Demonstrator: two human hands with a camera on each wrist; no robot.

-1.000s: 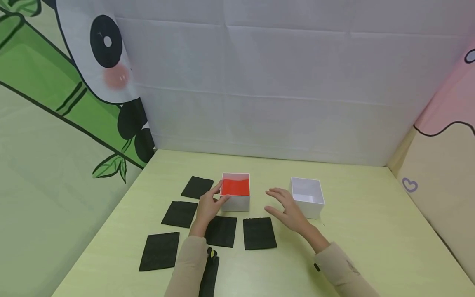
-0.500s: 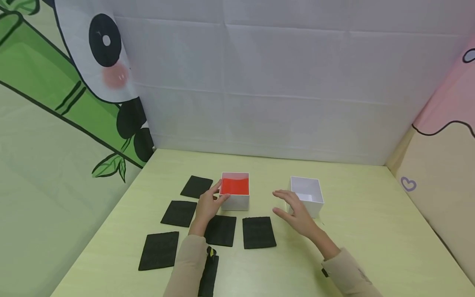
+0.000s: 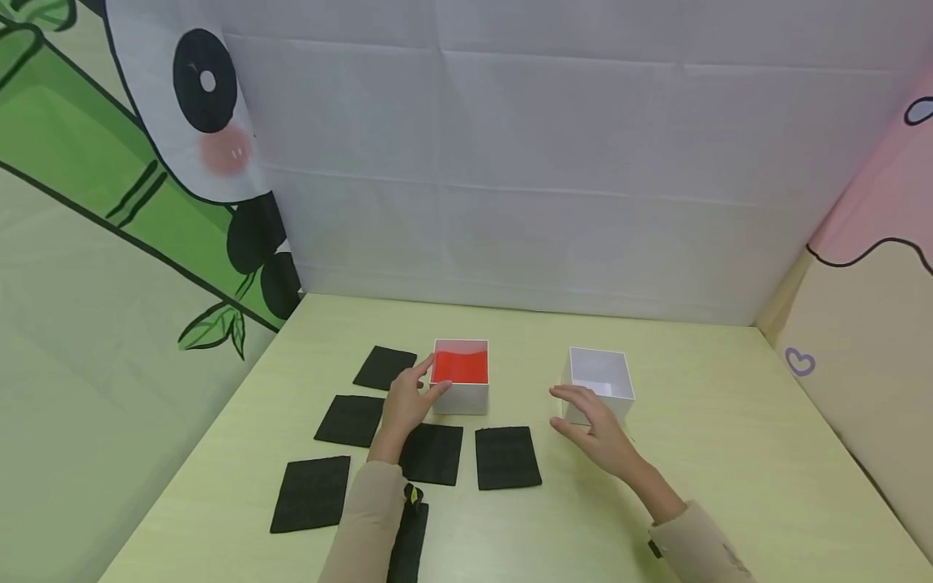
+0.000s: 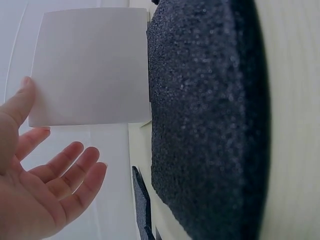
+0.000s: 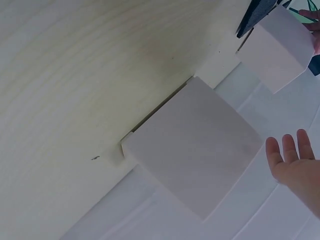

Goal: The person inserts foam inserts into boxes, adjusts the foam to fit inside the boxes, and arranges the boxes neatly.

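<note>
My left hand is at the left side of a white open box. Its thumb touches the front rim and its index finger lies along the left wall. In the left wrist view the other fingers of the left hand are loosely bent, apart from the box. Something flat and bright red fills that box's opening. My right hand is spread in front of a second white box, holding nothing. The right wrist view shows the fingers of the right hand beside that box's wall.
Several black foam squares lie left and in front of the boxes, such as the back left square and the front right square. A dark strip lies by the left sleeve. A white cloth wall stands behind the pale table.
My right hand has moved rightward and slightly toward me, now in front of the second box. The left hand has stayed at the box with red inside. Both boxes have kept their places.
</note>
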